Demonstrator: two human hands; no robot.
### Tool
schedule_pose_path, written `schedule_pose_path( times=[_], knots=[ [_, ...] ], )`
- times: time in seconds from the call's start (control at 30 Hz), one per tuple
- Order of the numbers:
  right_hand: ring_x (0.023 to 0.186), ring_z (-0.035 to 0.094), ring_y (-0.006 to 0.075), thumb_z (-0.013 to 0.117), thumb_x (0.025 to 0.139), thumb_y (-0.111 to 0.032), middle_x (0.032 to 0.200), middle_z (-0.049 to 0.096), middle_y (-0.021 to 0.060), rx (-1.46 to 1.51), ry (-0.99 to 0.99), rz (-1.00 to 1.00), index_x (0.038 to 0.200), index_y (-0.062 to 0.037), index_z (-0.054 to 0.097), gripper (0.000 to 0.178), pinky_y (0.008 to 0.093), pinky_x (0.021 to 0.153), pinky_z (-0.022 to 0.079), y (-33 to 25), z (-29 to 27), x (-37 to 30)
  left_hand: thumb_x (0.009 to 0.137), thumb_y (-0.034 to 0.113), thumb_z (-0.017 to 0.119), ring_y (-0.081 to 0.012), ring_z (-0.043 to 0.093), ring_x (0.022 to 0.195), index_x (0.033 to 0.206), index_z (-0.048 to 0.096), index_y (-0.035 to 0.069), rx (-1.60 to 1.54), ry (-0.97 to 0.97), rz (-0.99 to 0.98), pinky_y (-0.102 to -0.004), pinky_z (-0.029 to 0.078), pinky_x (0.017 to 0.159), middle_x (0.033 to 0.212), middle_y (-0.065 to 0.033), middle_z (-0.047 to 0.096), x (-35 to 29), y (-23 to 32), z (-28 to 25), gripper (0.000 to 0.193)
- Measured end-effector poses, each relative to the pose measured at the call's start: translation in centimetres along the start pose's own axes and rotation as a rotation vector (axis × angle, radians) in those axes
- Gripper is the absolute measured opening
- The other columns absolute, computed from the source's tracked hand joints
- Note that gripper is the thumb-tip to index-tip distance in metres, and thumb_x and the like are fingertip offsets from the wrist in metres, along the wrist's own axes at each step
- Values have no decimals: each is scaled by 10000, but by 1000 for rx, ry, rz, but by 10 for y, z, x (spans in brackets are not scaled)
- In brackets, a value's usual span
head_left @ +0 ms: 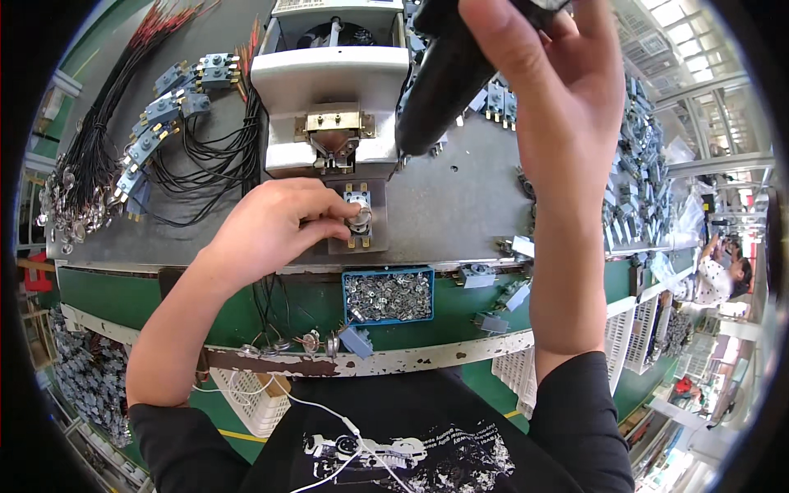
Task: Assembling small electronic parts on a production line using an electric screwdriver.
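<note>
Left hand (pixel 275 226) pinches a round metal part (pixel 359 218) above the blue tray (pixel 388 296); right hand (pixel 559 74) clenches a black lever (pixel 440 82).

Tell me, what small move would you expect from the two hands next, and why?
Probably the right hand pulls the black lever handle down. The left hand is pinching a small round silver metal part onto the little grey block with brass prongs, seated under the white bench press. With the part in place and the handle already gripped, pressing seems the likely step.
</note>
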State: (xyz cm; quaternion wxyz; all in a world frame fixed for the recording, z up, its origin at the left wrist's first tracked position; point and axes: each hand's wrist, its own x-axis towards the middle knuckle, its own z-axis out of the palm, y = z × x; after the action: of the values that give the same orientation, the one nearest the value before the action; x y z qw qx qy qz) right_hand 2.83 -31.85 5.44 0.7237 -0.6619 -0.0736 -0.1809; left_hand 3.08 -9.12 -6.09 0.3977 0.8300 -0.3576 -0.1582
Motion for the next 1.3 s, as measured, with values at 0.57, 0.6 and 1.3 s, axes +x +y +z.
schedule_pose_path(
  times=[0.57,0.6,1.3],
  knots=[
    [1024,653,215,819,919,-159,1198,662,167,-4,-287,-330,1435,5,449,656,345,906,534,12,37,6,918,222,735,-264,703,918,1044,743,116,152,107,67,-393,569,783,920,-49,710,-12,0,12,165],
    [1008,657,215,816,921,-155,1188,665,170,-12,-295,-343,1426,10,457,642,344,894,538,10,37,2,916,235,737,-275,702,922,1053,745,111,134,88,49,-400,570,786,924,-56,710,-10,1,12,184],
    [614,676,162,728,939,-1,904,733,144,18,-157,-382,1051,89,657,161,296,552,567,26,34,-22,910,213,752,-266,696,907,1045,754,139,93,132,73,-389,565,783,934,-46,706,-11,-8,15,154]
  ],
)
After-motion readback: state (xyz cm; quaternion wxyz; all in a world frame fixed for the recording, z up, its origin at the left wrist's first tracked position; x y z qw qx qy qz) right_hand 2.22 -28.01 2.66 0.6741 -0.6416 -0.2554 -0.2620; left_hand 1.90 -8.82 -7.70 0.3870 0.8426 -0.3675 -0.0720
